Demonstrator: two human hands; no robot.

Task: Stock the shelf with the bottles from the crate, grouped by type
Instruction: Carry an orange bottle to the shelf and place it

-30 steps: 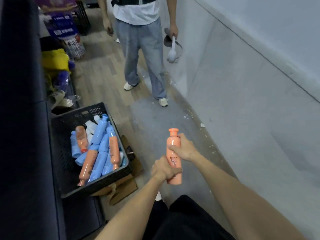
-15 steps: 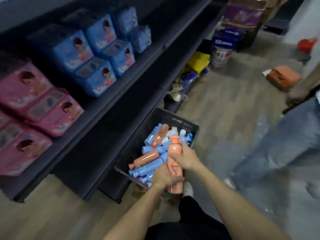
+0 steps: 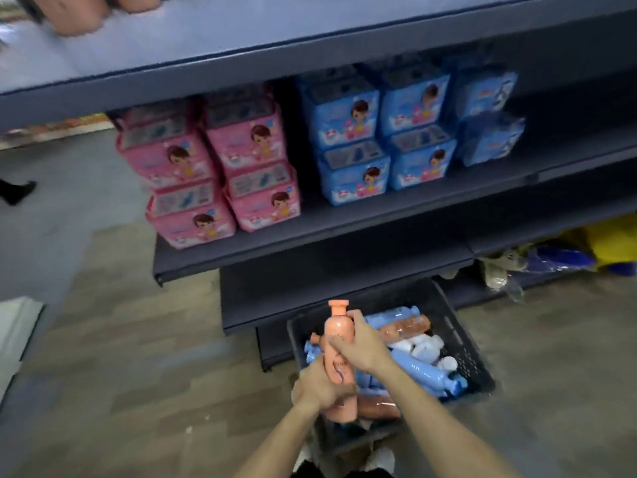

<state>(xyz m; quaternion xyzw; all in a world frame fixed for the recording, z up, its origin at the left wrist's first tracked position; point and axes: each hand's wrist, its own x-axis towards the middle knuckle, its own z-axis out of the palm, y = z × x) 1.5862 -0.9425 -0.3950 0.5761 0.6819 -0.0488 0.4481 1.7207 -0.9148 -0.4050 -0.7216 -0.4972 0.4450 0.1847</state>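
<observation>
I hold an orange bottle [image 3: 339, 334] upright in front of me with both hands. My left hand [image 3: 319, 386] wraps its lower half and my right hand [image 3: 362, 348] grips its middle from the right. Behind and below it the black crate [image 3: 462, 343] sits on the floor with several blue bottles [image 3: 418, 370], orange bottles [image 3: 406, 326] and white ones [image 3: 422, 346] lying in it. The dark shelf unit [image 3: 344, 232] stands right behind the crate. At the top left, orange bottles [image 3: 74, 15] stand blurred on the upper shelf board [image 3: 241, 39].
Pink packs [image 3: 206, 174] and blue packs [image 3: 382, 132] fill the middle shelf. Yellow and blue bags [image 3: 586, 250] lie on the lowest shelf at right. A person's dark shoe [image 3: 17, 191] shows at the far left. Wooden floor spreads left of the crate.
My view has swung left, from the wall and a standing person to face the shelf head-on. Both hands have kept the orange bottle upright in front of me.
</observation>
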